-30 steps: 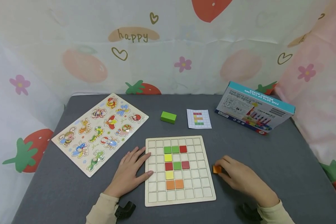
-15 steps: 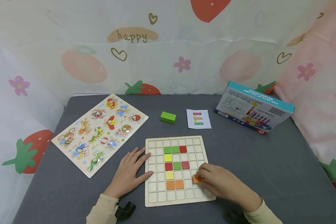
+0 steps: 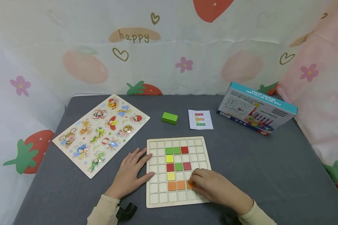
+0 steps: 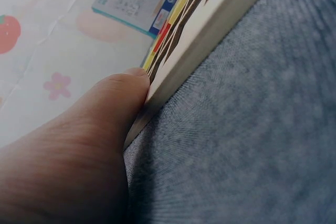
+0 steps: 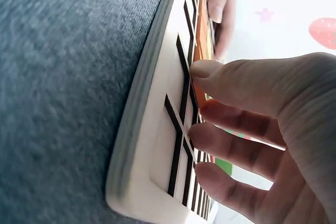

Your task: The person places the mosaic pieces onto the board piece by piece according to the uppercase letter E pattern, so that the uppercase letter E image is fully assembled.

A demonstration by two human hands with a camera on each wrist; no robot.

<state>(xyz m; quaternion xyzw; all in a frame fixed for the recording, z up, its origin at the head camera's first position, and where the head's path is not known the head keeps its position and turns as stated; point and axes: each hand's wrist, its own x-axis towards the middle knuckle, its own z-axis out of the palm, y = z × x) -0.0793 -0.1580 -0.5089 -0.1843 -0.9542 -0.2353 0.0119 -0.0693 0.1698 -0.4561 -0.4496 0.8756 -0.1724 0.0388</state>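
A wooden grid board (image 3: 158,197) lies on the dark cloth, with green, red, yellow and orange square tiles in some cells. My left hand (image 3: 133,173) rests at its left edge, fingers spread, thumb on the rim; the left wrist view shows the thumb (image 4: 118,90) against the board's side. My right hand (image 3: 214,186) pinches an orange tile (image 3: 190,184) at the cell right of two orange tiles (image 3: 176,186). In the right wrist view, thumb and index finger hold the orange tile (image 5: 199,85) low over the grid, the other fingertips close to the board.
Behind the board sit a green block (image 3: 170,118) and a small pattern card (image 3: 201,119) with coloured squares. An insect picture board (image 3: 81,132) lies at left. A blue-topped box (image 3: 256,109) stands at the back right, before a printed curtain (image 3: 169,68).
My right hand has carried the orange tile leftward from beside the board to the cell by the other orange tiles. The left hand has stayed in place.
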